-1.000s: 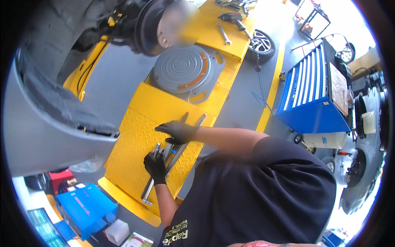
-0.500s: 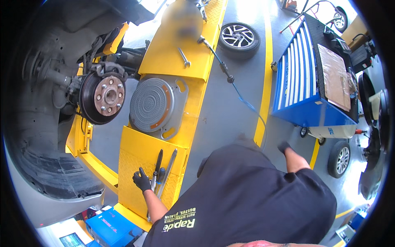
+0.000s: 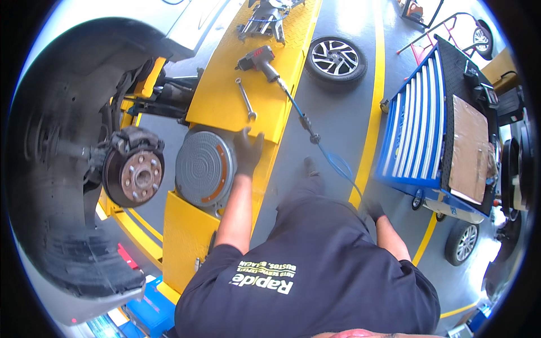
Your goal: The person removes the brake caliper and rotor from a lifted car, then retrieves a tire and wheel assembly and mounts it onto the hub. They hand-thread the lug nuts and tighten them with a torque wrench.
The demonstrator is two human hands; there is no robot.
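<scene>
My left hand, in a dark glove, reaches over the right edge of the round grey turntable plate. Its fingers are apart and it holds nothing. Just beyond the fingertips a combination wrench lies on the yellow ramp. Farther along that ramp rests an impact wrench, joined to a blue air hose. My right hand, gloved too, hangs low at my right side near the hose; its fingers are too blurred to read. At left, a brake disc and hub sit bare in the wheel arch.
A wheel lies flat on the floor right of the ramp. The blue tool cabinet stands at right with a brown cardboard sheet on top. Another wheel is behind it. A bracket-like metal device sits at the ramp's far end.
My left hand has moved forward from beside the long tools on the near ramp to the turntable's edge. My right hand has shifted slightly left and down. The view has tilted, revealing the impact wrench.
</scene>
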